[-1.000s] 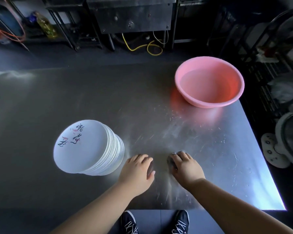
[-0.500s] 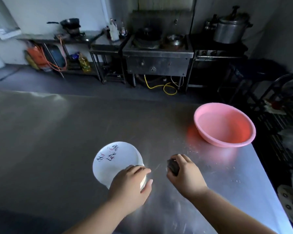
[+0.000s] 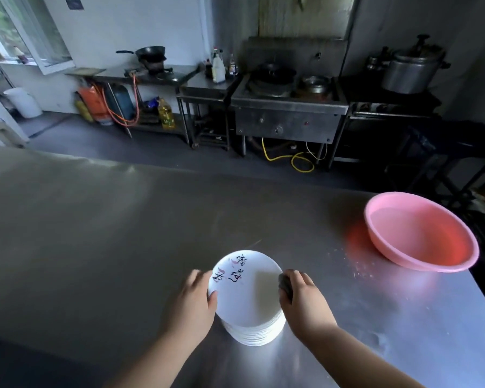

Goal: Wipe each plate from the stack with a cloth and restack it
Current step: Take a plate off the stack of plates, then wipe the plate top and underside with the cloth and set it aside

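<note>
Both hands have closed in on the stack of plates (image 3: 248,298), which half a second ago sat ahead of the left hand and now stands between the two on the steel table (image 3: 101,233). Left hand (image 3: 192,301) grips the stack's left rim, thumb on the top plate (image 3: 245,287). Right hand (image 3: 303,299) touches the right rim, fingers curled round a dark cloth (image 3: 285,285). Beyond the right hand, well apart, sits a pink basin (image 3: 420,233)

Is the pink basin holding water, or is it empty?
Cannot tell. The pink basin sits upright on the steel table; its inside looks smooth and pale, with no clear waterline or ripple.
</note>
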The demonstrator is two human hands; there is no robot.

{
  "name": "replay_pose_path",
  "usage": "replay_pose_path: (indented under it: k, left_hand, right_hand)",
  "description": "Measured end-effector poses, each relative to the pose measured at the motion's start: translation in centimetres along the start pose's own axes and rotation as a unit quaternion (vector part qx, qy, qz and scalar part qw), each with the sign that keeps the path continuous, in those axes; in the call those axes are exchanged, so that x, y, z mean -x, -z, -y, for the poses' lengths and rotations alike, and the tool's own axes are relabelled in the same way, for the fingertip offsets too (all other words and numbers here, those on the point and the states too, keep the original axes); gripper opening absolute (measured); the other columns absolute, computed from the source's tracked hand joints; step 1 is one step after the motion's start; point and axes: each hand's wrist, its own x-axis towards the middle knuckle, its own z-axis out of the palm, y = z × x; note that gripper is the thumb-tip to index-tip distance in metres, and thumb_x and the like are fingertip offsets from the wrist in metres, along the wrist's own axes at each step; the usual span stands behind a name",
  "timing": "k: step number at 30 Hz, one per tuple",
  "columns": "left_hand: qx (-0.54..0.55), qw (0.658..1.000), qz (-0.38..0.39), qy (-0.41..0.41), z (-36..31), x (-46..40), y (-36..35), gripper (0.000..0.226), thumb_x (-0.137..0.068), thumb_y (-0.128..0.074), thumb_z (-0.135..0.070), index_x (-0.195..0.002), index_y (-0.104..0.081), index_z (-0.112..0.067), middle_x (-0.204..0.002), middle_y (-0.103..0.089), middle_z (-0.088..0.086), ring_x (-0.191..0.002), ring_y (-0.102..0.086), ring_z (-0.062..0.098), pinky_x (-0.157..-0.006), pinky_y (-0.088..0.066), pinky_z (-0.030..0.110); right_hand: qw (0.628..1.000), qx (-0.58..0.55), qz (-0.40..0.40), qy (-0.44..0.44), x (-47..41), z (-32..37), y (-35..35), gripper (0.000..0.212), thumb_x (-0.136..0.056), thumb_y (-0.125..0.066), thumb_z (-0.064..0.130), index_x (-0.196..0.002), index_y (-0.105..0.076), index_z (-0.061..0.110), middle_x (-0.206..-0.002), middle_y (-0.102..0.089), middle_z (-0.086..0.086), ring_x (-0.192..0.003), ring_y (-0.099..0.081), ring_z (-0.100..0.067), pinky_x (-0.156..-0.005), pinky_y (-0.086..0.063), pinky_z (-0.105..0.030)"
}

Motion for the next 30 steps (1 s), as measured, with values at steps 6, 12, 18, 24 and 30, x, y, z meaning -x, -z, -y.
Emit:
replay_pose_path:
  k: [6, 12, 18, 24, 30]
  left_hand:
    - [0.088, 0.994, 0.053, 0.046, 0.6, -0.7, -0.6, 0.027, -0.098, -0.057, -0.038, -0.126, -0.058, -0.038, -0.093, -0.060, -0.016, -0.086, -0.060, 0.009, -0.069, -0.048, 0.029]
    - [0.228, 0.968, 0.067, 0.082, 1.0, -1.4, -1.7, 0.021, -0.093, -0.061, -0.017, -0.101, -0.062, -0.036, -0.070, -0.061, 0.000, -0.060, -0.048, 0.011, -0.057, -0.041, 0.031]
    - [0.297, 0.949, 0.063, 0.085, 0.5, -1.6, -1.4, 0.027, -0.096, -0.062, -0.016, -0.103, -0.060, -0.041, -0.074, -0.063, -0.007, -0.067, -0.057, 0.010, -0.064, -0.048, 0.031]
    - [0.385, 0.916, 0.079, 0.087, -2.1, -0.7, -1.0, 0.038, -0.095, -0.058, -0.007, -0.106, -0.061, -0.043, -0.092, -0.067, -0.010, -0.084, -0.068, 0.023, -0.072, -0.061, 0.048]
    - [0.428, 0.894, 0.094, 0.097, -7.1, 0.8, -2.0, 0.037, -0.087, -0.060, -0.006, -0.107, -0.064, -0.037, -0.097, -0.071, -0.006, -0.091, -0.069, 0.022, -0.079, -0.062, 0.044]
  right_hand:
    - [0.998, 0.026, -0.012, -0.049, -0.4, 0.8, -1.2, 0.013, -0.100, -0.054, 0.024, -0.113, -0.055, 0.029, -0.105, -0.057, 0.008, -0.085, -0.057, -0.018, -0.074, -0.050, -0.035]
    - [0.998, 0.007, -0.039, -0.056, 0.3, 1.0, -2.5, 0.038, -0.101, -0.056, 0.017, -0.138, -0.056, 0.025, -0.129, -0.060, 0.010, -0.104, -0.062, -0.016, -0.080, -0.047, -0.027]
    - [0.994, -0.045, -0.091, -0.044, 1.0, 1.2, -2.4, 0.042, -0.092, -0.059, 0.002, -0.130, -0.066, 0.020, -0.125, -0.063, 0.014, -0.104, -0.055, -0.004, -0.083, -0.039, -0.004]
    - [0.982, -0.083, -0.165, -0.024, 2.7, 0.5, -0.1, 0.041, -0.089, -0.062, -0.006, -0.123, -0.070, 0.016, -0.111, -0.061, 0.024, -0.103, -0.054, 0.003, -0.089, -0.035, 0.003]
    - [0.973, -0.116, -0.194, -0.038, 4.9, -3.1, 3.8, 0.044, -0.091, -0.064, -0.002, -0.128, -0.069, 0.021, -0.119, -0.065, 0.019, -0.111, -0.061, 0.001, -0.097, -0.041, -0.005]
